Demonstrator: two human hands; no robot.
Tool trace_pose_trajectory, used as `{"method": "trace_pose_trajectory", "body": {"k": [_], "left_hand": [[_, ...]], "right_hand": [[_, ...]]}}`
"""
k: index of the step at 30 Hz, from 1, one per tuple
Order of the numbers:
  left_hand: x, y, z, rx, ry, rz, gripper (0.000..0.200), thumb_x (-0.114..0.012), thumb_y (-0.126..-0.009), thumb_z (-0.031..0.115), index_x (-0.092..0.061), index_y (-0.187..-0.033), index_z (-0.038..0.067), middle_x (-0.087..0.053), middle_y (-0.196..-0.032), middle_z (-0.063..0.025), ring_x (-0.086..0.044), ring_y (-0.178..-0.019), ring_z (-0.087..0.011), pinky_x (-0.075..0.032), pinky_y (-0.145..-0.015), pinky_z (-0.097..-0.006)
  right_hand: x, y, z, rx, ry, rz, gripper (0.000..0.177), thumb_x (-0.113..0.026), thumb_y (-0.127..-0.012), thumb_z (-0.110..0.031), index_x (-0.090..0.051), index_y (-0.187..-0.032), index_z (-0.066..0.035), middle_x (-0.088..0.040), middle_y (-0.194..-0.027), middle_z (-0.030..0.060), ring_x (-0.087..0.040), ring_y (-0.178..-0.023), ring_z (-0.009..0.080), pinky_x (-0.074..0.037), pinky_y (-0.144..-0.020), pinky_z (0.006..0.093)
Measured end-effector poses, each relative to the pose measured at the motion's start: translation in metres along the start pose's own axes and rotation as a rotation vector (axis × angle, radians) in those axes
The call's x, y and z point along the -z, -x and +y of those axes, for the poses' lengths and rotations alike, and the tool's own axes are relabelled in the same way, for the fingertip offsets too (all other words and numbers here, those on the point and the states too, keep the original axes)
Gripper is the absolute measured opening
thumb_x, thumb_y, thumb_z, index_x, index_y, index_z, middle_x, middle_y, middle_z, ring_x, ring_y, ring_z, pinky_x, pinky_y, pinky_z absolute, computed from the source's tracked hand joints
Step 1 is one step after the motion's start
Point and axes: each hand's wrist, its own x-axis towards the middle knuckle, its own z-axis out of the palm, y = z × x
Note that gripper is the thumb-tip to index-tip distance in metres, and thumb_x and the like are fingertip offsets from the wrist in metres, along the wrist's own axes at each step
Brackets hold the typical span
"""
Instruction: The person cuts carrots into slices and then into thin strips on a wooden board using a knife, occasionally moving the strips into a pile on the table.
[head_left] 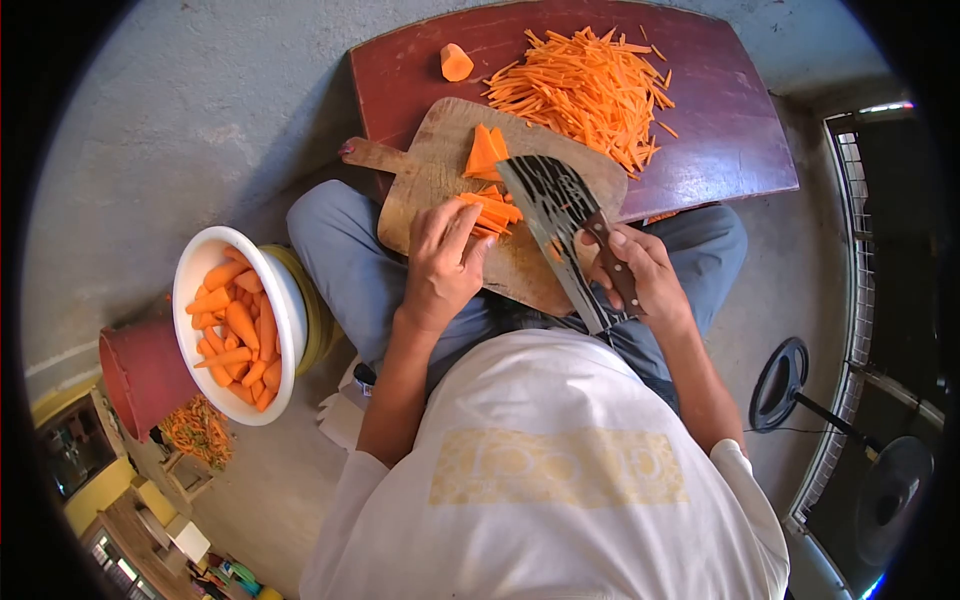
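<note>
My left hand [443, 262] is closed, its fingertips on a small stack of cut carrot sticks [490, 211] on the wooden cutting board [430, 140]. Wrapped round the brown handle of a wide cleaver [556, 215] is my right hand [638, 272]. The blade is wet and streaked, and its broad face points up, just right of the sticks. Flat carrot slices [486, 153] lie higher on the board. Beyond it, a large heap of carrot shreds [590, 90] and one carrot chunk [456, 63] rest on the dark red table [710, 130].
At the left, a white basin [288, 330] holds several peeled carrots [240, 320]. A red bucket [145, 370] stands beside it, with a pile of peelings [198, 432] on the floor. A black stand with a round base [893, 490] is at the right.
</note>
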Motion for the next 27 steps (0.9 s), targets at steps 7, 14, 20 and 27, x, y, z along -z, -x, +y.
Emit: {"method": "trace_pose_trajectory", "body": {"k": [7,14,20,27], "left_hand": [[0.023,-0.027,-0.005,0.111,0.024,-0.361,0.076,-0.093,-0.086,0.011,-0.063,-0.155,0.002,-0.058,-0.152,-0.0177,-0.054,-0.14,-0.0414,-0.046,-0.119,-0.05],[0.009,-0.034,-0.016,0.065,0.177,-0.408,0.075,-0.091,-0.086,0.004,-0.061,-0.154,0.0,-0.059,-0.139,-0.0182,-0.063,-0.124,-0.0385,-0.055,-0.108,-0.0477],[0.004,-0.026,-0.021,0.079,0.224,-0.365,0.07,-0.091,-0.086,0.002,-0.063,-0.151,-0.002,-0.06,-0.137,-0.0189,-0.065,-0.124,-0.0391,-0.055,-0.108,-0.0466],[0.005,-0.028,-0.016,0.092,0.224,-0.368,0.065,-0.09,-0.088,0.002,-0.063,-0.146,-0.006,-0.059,-0.136,-0.0198,-0.064,-0.123,-0.0404,-0.055,-0.106,-0.047]], "right_hand": [[0.041,0.03,0.028,-0.066,-0.221,0.144,0.05,-0.058,-0.114,-0.045,-0.07,-0.127,0.003,-0.063,-0.075,0.0097,-0.047,-0.045,0.013,-0.039,-0.042,0.0263],[0.031,0.006,0.027,-0.079,-0.025,0.036,0.051,-0.058,-0.115,-0.044,-0.071,-0.126,0.004,-0.064,-0.075,0.0085,-0.049,-0.05,0.0107,-0.04,-0.045,0.0249],[0.019,-0.015,0.022,-0.11,-0.014,-0.074,0.052,-0.057,-0.115,-0.043,-0.071,-0.124,0.006,-0.064,-0.074,0.008,-0.049,-0.049,0.0103,-0.041,-0.045,0.0251],[0.043,-0.016,0.025,-0.2,-0.181,-0.162,0.046,-0.057,-0.114,-0.036,-0.071,-0.116,0.008,-0.064,-0.07,0.0101,-0.05,-0.044,0.0138,-0.039,-0.043,0.0261]]}}
